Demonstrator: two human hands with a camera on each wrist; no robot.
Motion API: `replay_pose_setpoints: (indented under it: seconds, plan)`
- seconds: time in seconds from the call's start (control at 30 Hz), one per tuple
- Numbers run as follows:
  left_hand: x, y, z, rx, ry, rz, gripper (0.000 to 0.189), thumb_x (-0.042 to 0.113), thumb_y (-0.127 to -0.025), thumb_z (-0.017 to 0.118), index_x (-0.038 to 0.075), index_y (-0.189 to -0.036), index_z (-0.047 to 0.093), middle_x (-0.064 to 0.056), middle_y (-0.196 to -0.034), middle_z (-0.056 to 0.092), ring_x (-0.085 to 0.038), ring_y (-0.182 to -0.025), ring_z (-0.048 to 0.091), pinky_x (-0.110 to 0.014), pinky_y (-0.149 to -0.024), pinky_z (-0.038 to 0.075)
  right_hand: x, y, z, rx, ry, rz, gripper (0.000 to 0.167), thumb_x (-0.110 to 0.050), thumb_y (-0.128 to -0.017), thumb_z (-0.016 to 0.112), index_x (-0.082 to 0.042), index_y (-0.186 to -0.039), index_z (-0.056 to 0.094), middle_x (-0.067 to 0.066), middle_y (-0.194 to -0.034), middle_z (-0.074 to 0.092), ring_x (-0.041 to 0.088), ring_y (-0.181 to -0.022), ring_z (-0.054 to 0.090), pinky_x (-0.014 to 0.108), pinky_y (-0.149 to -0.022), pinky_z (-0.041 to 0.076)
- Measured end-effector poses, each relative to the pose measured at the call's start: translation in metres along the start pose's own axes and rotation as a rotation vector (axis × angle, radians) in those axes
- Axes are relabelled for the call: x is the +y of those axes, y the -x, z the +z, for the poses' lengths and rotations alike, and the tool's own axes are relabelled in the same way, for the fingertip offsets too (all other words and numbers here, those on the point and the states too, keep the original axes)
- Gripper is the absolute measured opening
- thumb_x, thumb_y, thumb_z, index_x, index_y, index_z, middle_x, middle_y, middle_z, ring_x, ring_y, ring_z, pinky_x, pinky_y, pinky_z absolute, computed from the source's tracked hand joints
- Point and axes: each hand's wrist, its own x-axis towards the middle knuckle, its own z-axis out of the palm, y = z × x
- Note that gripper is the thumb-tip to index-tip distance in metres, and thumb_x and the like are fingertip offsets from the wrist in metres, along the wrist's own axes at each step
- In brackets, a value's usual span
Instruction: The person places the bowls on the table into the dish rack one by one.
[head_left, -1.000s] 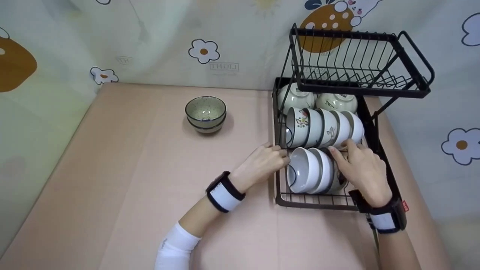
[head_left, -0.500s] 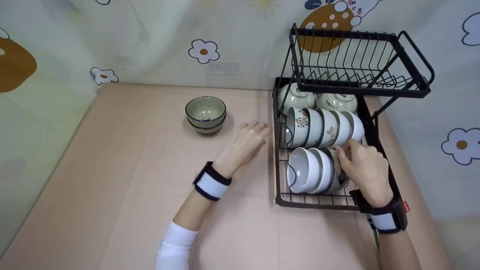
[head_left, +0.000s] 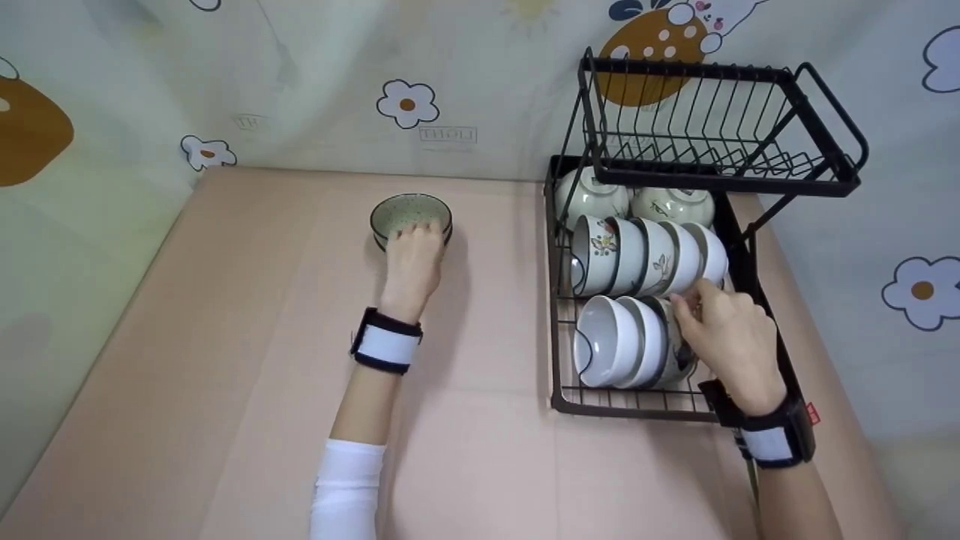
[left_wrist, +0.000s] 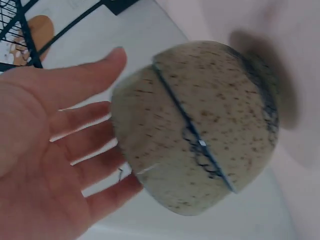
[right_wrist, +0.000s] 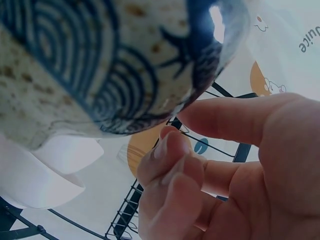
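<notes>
Two speckled greenish bowls (head_left: 405,210) stand nested on the table. Over their near side is my left hand (head_left: 416,262), its fingers reaching the upper rim; in the left wrist view the fingers (left_wrist: 95,135) extend fairly straight to the rim, and the thumb stands apart from it. In the rack's front row a blue-patterned speckled bowl (right_wrist: 135,65) stands on its side beside two white bowls (head_left: 619,341). My right hand (head_left: 731,341) grips at this patterned bowl's upper edge, thumb tip against it, fingers curled close by.
The black two-tier dish rack (head_left: 671,412) stands on the right of the pink table (head_left: 262,375). A row of several bowls (head_left: 652,255) fills its middle, with two upturned bowls (head_left: 675,204) behind. The upper tier (head_left: 727,180) overhangs the back. Patterned curtain (head_left: 315,97) borders the table.
My left hand has left the rack's left edge and swung left and back to the nested bowls. The right hand has shifted slightly right at first, then stayed at the patterned bowl.
</notes>
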Motion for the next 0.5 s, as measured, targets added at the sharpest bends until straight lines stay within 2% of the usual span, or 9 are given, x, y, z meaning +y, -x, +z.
replay_pose_setpoints:
  seconds: [0.1,0.23,0.5]
  plan:
    - [-0.0057,-0.0001,0.0036,-0.013,-0.018,-0.040,0.020,0.009,-0.080,0.071,-0.001,-0.097,0.065,-0.017,-0.093,0.069,-0.034,-0.085,0.067,-0.044,-0.077,0.052,0.0002,0.0001,0.0002,0.003,0.003,-0.005,0.027,-0.018,-0.088,0.063,-0.002,-0.069,0.053,0.006,-0.049,0.046,0.019,-0.038,0.039,0.028,-0.035,0.028]
    - [-0.0095,-0.0003,0.0058,0.022,-0.039,-0.045,0.012,-0.003,-0.075,0.069,0.001,-0.086,0.069,-0.016,-0.084,0.070,-0.033,-0.074,0.067,-0.042,-0.067,0.053,0.0011,0.0003,0.0008,0.025,0.020,-0.021,0.027,-0.018,-0.087,0.063,-0.003,-0.068,0.052,0.006,-0.048,0.045,0.020,-0.038,0.038,0.029,-0.034,0.027]
    - [-0.0101,-0.0021,0.0083,0.089,-0.057,-0.049,0.006,-0.001,-0.073,0.071,0.003,-0.079,0.069,-0.014,-0.077,0.069,-0.032,-0.066,0.065,-0.040,-0.057,0.052,0.0013,0.0006,0.0015,0.027,0.017,-0.024,0.026,-0.018,-0.087,0.064,-0.002,-0.070,0.054,0.007,-0.048,0.047,0.020,-0.038,0.039,0.029,-0.034,0.028]
